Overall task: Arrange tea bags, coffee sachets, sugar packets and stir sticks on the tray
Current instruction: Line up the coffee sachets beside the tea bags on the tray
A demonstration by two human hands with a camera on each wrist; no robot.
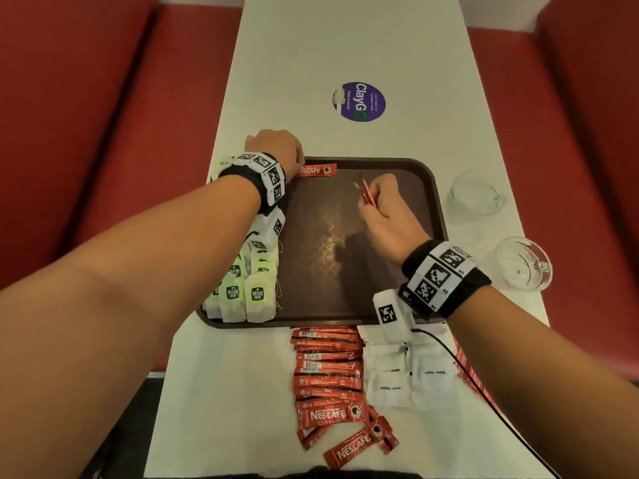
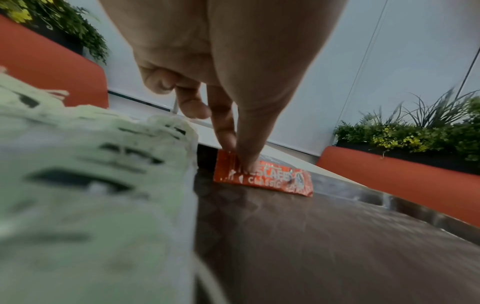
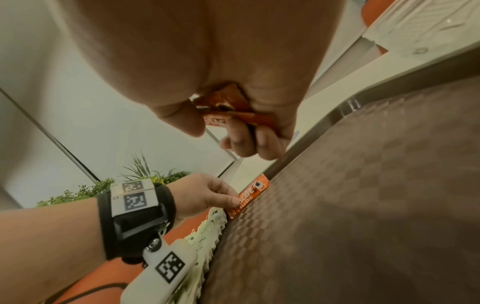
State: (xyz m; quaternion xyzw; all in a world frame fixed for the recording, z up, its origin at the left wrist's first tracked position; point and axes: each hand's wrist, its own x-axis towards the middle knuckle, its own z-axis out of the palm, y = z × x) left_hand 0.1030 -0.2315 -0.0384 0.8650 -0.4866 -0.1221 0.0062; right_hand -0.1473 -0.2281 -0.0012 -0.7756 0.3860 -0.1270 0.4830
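Note:
A brown tray (image 1: 345,271) lies in the middle of the white table. Rows of tea bags (image 1: 256,278) stand along its left side. My left hand (image 1: 300,167) is at the far left corner and pinches the left end of one red coffee sachet (image 1: 318,170), which leans on the far rim. The left wrist view shows thumb and finger tips (image 2: 241,156) on that sachet (image 2: 262,176). My right hand (image 1: 371,198) hovers over the tray's far right part and grips a few red coffee sachets (image 1: 364,191) held on edge; they also show bunched in the palm (image 3: 226,111).
Near the table's front lie a stack of red coffee sachets (image 1: 328,368) and white sugar packets (image 1: 408,375), with thin red-striped pieces (image 1: 461,357) partly under my right forearm. Two glass cups (image 1: 475,193) (image 1: 522,262) stand right of the tray. Red benches flank the table.

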